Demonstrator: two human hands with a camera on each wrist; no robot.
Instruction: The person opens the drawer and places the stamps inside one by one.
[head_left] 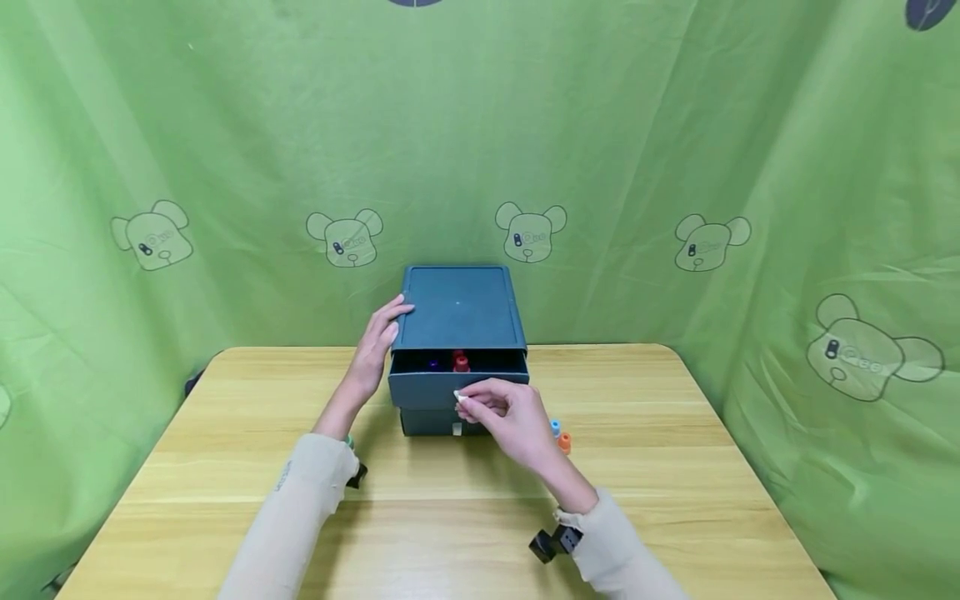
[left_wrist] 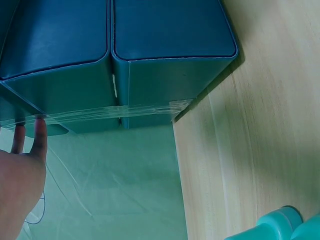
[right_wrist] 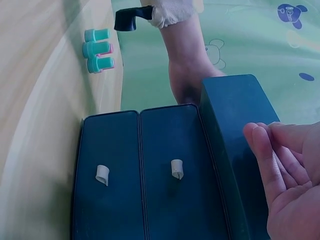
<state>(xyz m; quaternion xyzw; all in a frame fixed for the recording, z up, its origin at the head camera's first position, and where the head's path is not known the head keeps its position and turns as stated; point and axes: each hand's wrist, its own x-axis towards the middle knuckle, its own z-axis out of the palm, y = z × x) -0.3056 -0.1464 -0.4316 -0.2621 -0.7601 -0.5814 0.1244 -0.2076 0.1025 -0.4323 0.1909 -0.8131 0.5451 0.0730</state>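
A dark blue drawer cabinet (head_left: 459, 304) stands on the table, its top drawer (head_left: 420, 391) pulled partly out. Red items (head_left: 462, 364) and a purple one show inside that drawer. My right hand (head_left: 517, 421) is at the drawer's front, thumb and index finger pinching its small white pull tab (head_left: 459, 396). In the right wrist view the fingers cover that tab. My left hand (head_left: 372, 350) rests against the cabinet's upper left side. Its fingertips (left_wrist: 40, 125) touch the side near a strip of clear tape (left_wrist: 100, 114).
Two lower drawers are closed, each with a white tab (right_wrist: 177, 169). Teal pieces (right_wrist: 97, 49) stand left of the cabinet, partly behind my left wrist in the head view. Right of it are a blue piece (head_left: 555, 427) and an orange one (head_left: 565, 442). A green curtain (head_left: 622, 167) hangs behind.
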